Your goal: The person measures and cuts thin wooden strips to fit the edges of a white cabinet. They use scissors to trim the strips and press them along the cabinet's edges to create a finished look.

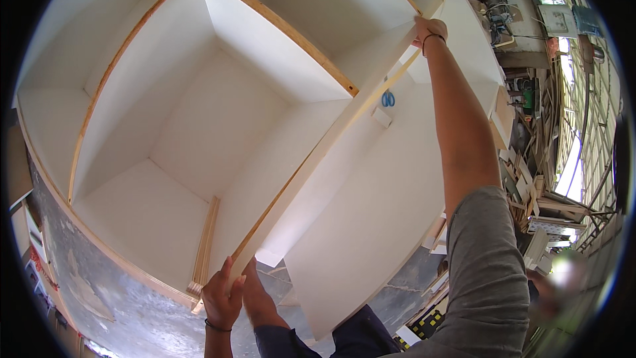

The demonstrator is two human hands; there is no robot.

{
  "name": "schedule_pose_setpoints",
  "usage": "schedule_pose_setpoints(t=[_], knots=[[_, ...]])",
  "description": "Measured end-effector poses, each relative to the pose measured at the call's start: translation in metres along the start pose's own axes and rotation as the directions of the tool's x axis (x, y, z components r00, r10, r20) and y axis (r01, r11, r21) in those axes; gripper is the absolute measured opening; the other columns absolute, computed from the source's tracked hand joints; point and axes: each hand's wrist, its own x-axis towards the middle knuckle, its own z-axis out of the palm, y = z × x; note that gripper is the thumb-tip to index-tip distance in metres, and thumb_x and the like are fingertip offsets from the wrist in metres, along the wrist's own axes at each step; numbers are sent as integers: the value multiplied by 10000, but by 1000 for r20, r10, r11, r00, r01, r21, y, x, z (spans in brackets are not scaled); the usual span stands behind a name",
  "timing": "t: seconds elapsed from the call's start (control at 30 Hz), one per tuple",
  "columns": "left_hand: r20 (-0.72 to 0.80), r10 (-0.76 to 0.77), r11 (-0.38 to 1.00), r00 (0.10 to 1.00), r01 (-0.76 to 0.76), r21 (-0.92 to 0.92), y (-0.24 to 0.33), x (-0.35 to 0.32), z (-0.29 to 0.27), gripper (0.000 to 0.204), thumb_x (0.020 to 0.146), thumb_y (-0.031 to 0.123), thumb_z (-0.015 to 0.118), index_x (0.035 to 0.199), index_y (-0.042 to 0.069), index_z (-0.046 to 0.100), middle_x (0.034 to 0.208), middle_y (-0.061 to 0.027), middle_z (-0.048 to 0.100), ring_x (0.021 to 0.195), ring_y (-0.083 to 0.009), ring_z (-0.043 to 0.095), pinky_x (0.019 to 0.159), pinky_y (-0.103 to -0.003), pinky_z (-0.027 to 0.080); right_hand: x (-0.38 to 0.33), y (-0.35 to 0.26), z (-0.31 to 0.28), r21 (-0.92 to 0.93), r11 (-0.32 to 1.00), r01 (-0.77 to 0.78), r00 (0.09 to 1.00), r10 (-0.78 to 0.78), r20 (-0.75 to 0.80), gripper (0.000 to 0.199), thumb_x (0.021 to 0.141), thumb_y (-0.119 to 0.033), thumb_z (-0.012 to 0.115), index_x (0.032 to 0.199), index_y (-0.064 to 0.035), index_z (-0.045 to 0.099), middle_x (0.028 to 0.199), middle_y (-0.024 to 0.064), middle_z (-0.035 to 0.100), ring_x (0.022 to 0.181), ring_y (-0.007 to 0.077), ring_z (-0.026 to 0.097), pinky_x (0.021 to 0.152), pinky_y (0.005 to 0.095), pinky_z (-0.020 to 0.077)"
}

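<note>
A large white cabinet carcass (192, 93) with open compartments and bare wooden edges lies in front of me. A thin pale wooden edging strip (399, 74) runs along the edge of its near-side panel, bowing away from it towards the far end. My right hand (430, 31), at that far end, is closed around the strip, its fingertips partly hidden. At the near end, my left hand (223, 295) pinches the strip against the panel edge. Blue-handled scissors (388, 98) and a small white block (381, 117) lie on the white surface beyond the panel.
A bundle of thin wooden strips (205, 245) leans in the nearest compartment. My bare foot (260, 298) is beside my left hand. A white board (358, 238) stretches to the right of the panel. Scrap wood (530, 185) and tools crowd the right side. The floor (139, 292) is grey and worn.
</note>
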Motion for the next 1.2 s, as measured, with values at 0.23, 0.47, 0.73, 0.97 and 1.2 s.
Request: schedule_pose_setpoints(t=[0.23,0.47,0.73,0.97,1.2], knots=[[-7,23,1000,1000,-23,18,-2,0,1,441,872,160,658,1245,-59,577,965,-257,672,839,-371,688,720,-394,545,-5,11,-2,-1,992,130,980,-128,153,512,754,-184,715,1155,70,523,1122,198,611,906,295,683,665,400,642],[11,0,998,1000,0,-58,-4,0,2,439,861,150,662,1248,-41,584,1009,-225,679,866,-345,688,740,-387,546,-20,37,3,157,983,96,991,-109,77,644,794,-216,705,1314,30,416,1185,196,576,939,300,668,656,364,617],[-9,26,997,1000,-27,-66,-4,-2,-2,475,846,107,661,1295,-11,558,1064,-207,679,895,-340,685,759,-372,547,-179,74,8,-190,737,648,751,-660,3,664,830,-283,720,1395,-67,445,1285,215,537,1101,305,593,840,375,541],[-20,51,993,998,-53,-106,-9,1,-4,485,860,117,662,1313,-7,544,1028,-216,680,863,-347,684,728,-375,545,-246,70,-14,42,209,977,161,-851,499,237,777,5,705,984,-111,717,1103,84,642,1193,326,523,966,403,469],[-17,23,990,1000,-25,-137,-10,1,-8,461,871,145,668,1295,-2,563,945,-231,676,817,-364,676,690,-379,535,-250,57,-8,61,178,982,120,-844,523,169,781,-5,712,908,-116,703,976,-19,667,1116,278,536,950,411,455]])
